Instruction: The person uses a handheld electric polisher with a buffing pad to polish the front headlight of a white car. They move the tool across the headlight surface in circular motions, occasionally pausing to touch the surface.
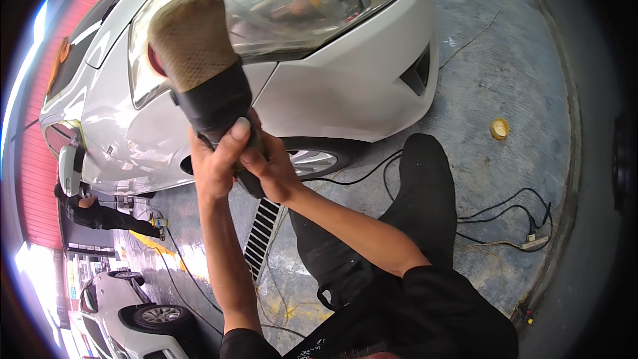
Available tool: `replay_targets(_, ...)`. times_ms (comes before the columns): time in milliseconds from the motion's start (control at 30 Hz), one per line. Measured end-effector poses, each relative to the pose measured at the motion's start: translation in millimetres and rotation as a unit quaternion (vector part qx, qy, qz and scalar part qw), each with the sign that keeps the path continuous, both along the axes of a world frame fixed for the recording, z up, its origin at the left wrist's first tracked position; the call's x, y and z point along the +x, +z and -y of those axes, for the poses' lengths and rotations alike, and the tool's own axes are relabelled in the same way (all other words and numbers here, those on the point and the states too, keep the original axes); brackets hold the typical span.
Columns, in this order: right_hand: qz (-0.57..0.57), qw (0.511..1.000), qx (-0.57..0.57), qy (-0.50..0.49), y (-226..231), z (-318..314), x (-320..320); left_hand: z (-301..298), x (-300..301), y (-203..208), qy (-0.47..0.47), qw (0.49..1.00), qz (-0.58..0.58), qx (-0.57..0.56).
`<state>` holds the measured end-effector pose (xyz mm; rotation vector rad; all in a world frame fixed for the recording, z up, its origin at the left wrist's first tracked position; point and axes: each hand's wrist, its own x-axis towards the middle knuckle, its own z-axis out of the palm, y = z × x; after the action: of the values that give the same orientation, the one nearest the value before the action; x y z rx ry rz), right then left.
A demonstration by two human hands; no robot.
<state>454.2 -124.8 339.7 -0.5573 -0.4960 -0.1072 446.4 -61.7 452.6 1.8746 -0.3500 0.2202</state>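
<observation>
In front of the white car's headlight (306, 6) I hold up a handheld power polisher (216, 96) with a worn beige, textured head and a black body. A bit of red disc shows at the head's left side; whether it touches the car cannot be told. My left hand (216, 163) is closed round the black body, thumb on top. Close beside it, my right hand (276, 169) grips the same body from the right. Behind the tool spreads the white fender and bumper (345, 86), with the front wheel (316, 161) just beyond my hands.
Black cables (525, 206) lie on the grey floor, some near my leg (425, 179). A small yellow round container (499, 128) stands at right. A floor grate (262, 233) lies below my hands. Another person (100, 213) and a second white car (133, 312) are at far left.
</observation>
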Motion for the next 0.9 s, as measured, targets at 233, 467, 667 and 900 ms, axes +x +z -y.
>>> replay_targets(233,-0.014,0.982,0.005,-0.189,-53,18,3,66,9,-5,-0.024,0.992,-0.003,0.123)
replay_targets(467,-0.139,0.970,0.154,-0.124,-61,29,0,99,27,-16,-0.068,0.961,-0.040,0.263)
replay_targets(667,-0.092,0.985,0.129,-0.074,-58,-26,-14,57,2,0,-0.037,0.978,-0.006,0.206)
replay_targets(900,-0.143,0.974,0.175,-0.026,-63,-20,-8,52,6,-12,-0.030,0.968,0.044,0.247)
